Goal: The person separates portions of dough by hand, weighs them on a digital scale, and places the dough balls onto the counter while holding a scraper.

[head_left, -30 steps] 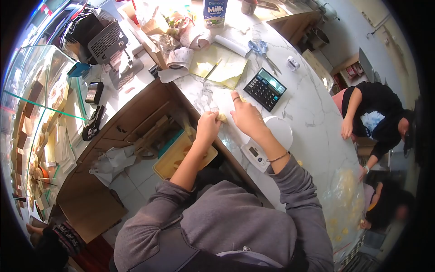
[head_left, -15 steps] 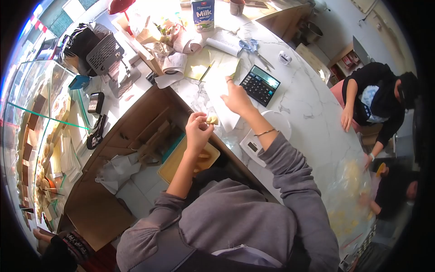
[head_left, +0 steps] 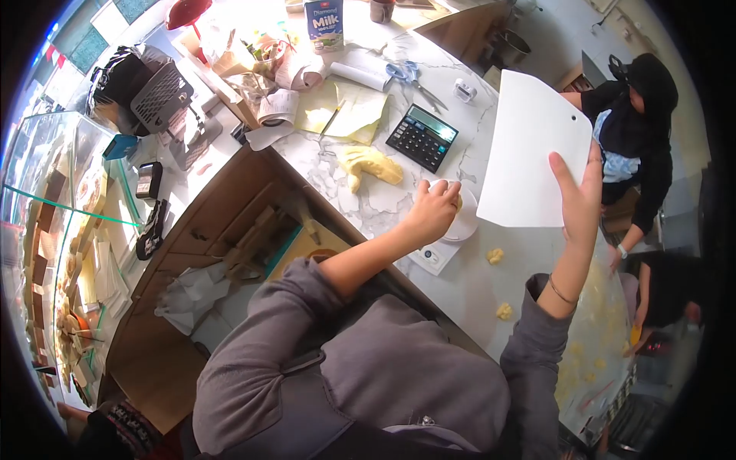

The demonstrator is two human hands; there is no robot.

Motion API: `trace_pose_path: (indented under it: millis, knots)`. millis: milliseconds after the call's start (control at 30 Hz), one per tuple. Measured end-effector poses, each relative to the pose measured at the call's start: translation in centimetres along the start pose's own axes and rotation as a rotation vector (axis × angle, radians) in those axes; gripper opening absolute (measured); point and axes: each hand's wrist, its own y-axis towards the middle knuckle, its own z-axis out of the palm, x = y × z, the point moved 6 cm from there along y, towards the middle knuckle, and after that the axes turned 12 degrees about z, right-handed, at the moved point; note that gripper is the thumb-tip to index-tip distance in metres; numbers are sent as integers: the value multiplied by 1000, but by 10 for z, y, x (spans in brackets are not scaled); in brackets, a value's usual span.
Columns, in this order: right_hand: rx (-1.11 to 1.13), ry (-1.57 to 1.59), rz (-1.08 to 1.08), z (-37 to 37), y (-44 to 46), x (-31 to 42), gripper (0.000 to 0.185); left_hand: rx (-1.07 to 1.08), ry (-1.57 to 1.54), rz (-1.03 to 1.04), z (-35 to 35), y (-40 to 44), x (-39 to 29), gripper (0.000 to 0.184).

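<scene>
My left hand is closed over the round white plate of a small kitchen scale. A bit of yellow dough shows at its fingertips. Raised to the right, my right hand grips a white dough scraper, a broad flat sheet with a small hole near one corner. On the marble counter, a larger piece of yellow dough lies left of the scale. Two small dough lumps, one near the scale and another closer to me, rest on the counter.
A black calculator, blue-handled scissors, yellow paper with a pen and a milk carton are on the counter. A glass display case stands left. Co-workers are at the right edge.
My right hand has lifted the white scraper off the counter and to the right, uncovering the larger dough. My left hand moved right to the scale. Two dough lumps now show on the counter.
</scene>
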Motion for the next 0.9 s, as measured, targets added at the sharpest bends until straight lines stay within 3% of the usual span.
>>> trace_pose_path:
  millis: [200, 300, 400, 533, 633, 700, 767, 800, 900]
  knots:
    - [-43, -45, 77, -19, -24, -20, 51, -122, -61, 89, 24, 10, -1, 17]
    - [-55, -94, 108, -24, -25, -22, 52, -72, -468, -115, 34, 13, 16, 14]
    - [-65, 4, 117, -23, -26, -21, 52, -249, -574, -204, 31, 16, 35, 16]
    - [-63, -2, 112, -22, -23, -20, 52, -54, -1110, -255, 30, 19, 48, 19]
    - [-54, 20, 122, -22, -21, -21, 51, -250, -943, -289, -21, -3, 67, 17]
    - [-42, 29, 122, -23, -22, -20, 50, -603, -819, -513, -40, -51, 98, 11]
    - [-35, 74, 119, -19, -21, -19, 50, -764, -369, -726, -54, -109, 120, 15]
    - [-28, 96, 119, -15, -21, -17, 49, -714, -220, -775, -59, -125, 123, 20]
    - [9, 138, 7, 16, -16, -15, 48, -498, -179, -693, -40, -143, 117, 31]
